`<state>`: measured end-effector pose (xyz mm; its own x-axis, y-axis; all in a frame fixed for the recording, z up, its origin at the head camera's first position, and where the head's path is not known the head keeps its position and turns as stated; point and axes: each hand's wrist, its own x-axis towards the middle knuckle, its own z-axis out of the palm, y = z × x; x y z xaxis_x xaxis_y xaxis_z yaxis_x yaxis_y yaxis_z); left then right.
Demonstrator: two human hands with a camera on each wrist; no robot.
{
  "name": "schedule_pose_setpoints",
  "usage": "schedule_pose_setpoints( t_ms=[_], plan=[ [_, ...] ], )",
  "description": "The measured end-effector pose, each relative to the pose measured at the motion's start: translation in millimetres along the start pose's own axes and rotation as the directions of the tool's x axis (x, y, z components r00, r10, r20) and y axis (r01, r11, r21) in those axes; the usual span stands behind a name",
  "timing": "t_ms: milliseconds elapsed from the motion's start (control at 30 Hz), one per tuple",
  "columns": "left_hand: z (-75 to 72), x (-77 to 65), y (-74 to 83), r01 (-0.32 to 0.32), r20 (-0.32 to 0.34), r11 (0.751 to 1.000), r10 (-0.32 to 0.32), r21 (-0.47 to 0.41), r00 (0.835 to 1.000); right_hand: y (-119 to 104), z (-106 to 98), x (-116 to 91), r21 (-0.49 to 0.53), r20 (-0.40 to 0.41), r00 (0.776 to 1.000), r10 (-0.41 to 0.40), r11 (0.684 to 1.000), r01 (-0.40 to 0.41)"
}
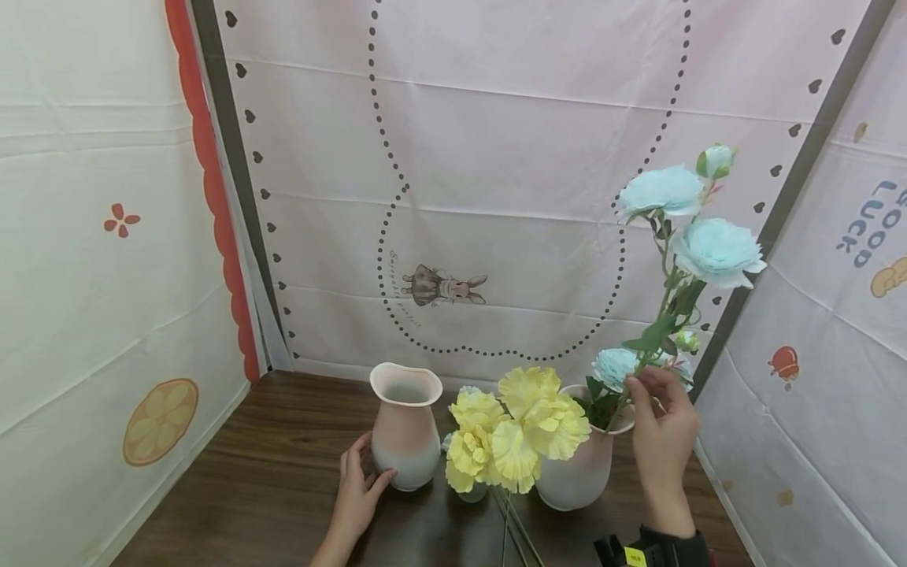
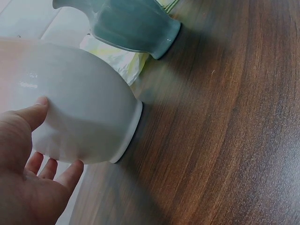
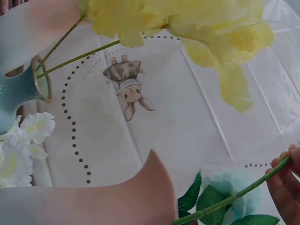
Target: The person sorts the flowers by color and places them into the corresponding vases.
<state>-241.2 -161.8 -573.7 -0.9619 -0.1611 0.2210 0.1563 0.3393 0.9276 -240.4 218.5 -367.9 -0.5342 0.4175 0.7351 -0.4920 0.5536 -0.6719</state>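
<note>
- My right hand (image 1: 664,429) pinches the green stem (image 3: 236,196) of ruffled, pale-blue flowers (image 1: 717,250), leaning out of the right vase (image 1: 577,474).
- My left hand (image 1: 357,490) curves thumb and fingers against the left vase (image 1: 405,437), pink above, whitish below.
- "GOOD LUCK" marks the right cloth (image 1: 843,409).
- Script (image 1: 394,276) beside the rabbit (image 1: 434,286) blurs; yellow flowers (image 1: 517,445) mostly hide the teal vase (image 2: 133,23).

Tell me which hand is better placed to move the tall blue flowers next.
Right, I'd judge: the right hand pinches their stem above the rim of the right vase, while the left hand holds the left vase, across the yellow flowers.
</note>
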Motion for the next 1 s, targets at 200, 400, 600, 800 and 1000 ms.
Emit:
schedule_pose_setpoints(
  t_ms=[200,400,600,800,1000],
  plan=[
    [0.1,0.0,0.0,-0.002,-0.003,1.0,0.002,-0.008,1.0,-2.6,-0.2,6.5,0.02,-0.01,1.0,-0.027,0.999,0.027],
    [0.9,0.2,-0.5,0.001,-0.005,1.0,-0.001,-0.009,1.0,0.6,1.9,5.3,0.001,0.006,1.0,-0.008,1.0,0.008],
    [1.2,0.1,-1.0,-0.003,-0.003,1.0,0.003,-0.005,1.0,4.7,4.6,1.0,-0.044,0.007,1.0,0.019,0.999,-0.019],
    [1.3,0.5,-2.1,-0.01,-0.001,1.0,0.01,-0.015,1.0,9.7,6.3,-0.1,-0.055,0.039,0.999,0.011,0.998,-0.008],
    [0.9,0.6,-1.6,-0.013,-0.001,1.0,0.013,-0.023,1.0,15.2,5.4,-3.8,-0.051,0.117,0.989,0.094,0.995,-0.088]
  ],
)
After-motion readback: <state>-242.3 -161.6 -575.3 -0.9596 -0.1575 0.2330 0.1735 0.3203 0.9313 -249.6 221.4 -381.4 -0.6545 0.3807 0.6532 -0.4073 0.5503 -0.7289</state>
